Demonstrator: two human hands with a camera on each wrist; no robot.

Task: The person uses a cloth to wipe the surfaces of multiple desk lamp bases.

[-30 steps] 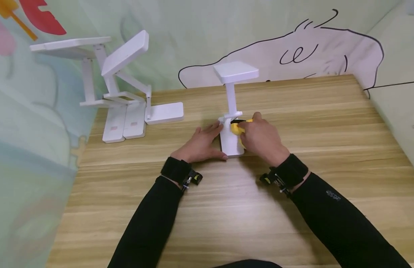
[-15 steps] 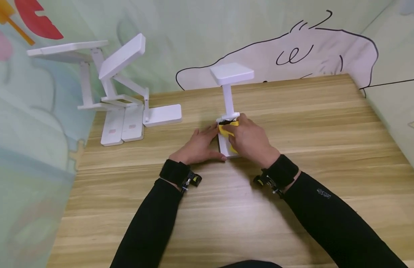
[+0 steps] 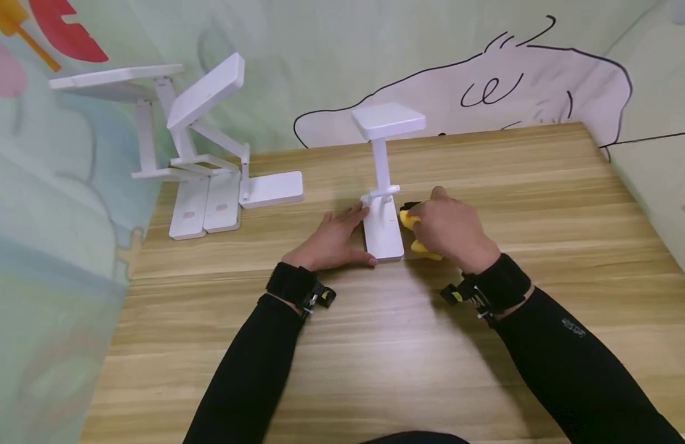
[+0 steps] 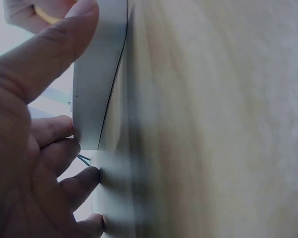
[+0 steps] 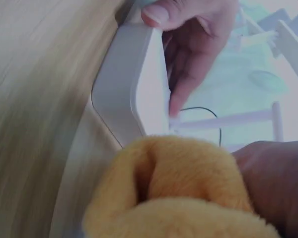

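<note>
A white desk lamp [image 3: 382,231] stands upright on the wooden table, its square head [image 3: 388,120] over a slim post and flat base. My left hand [image 3: 333,240] holds the base from the left, thumb at the near corner and fingers along the side toward the post. In the left wrist view the thumb [image 4: 54,47] lies against the base's edge. My right hand [image 3: 450,228], just right of the base, grips a bunched, fluffy yellow cloth [image 5: 184,178] with a black edge. Part of the cloth is hidden under the hand.
Several similar white folding lamps [image 3: 222,203] stand close together at the back left, their arms and heads leaning toward the wall. A printed wall [image 3: 253,80] runs along the table's back and left. The wooden table [image 3: 375,364] extends toward my body.
My right hand wiped the cloth leftward over the lamp's base, then moved back right, off it. The base's top now shows. The left hand keeps its place.
</note>
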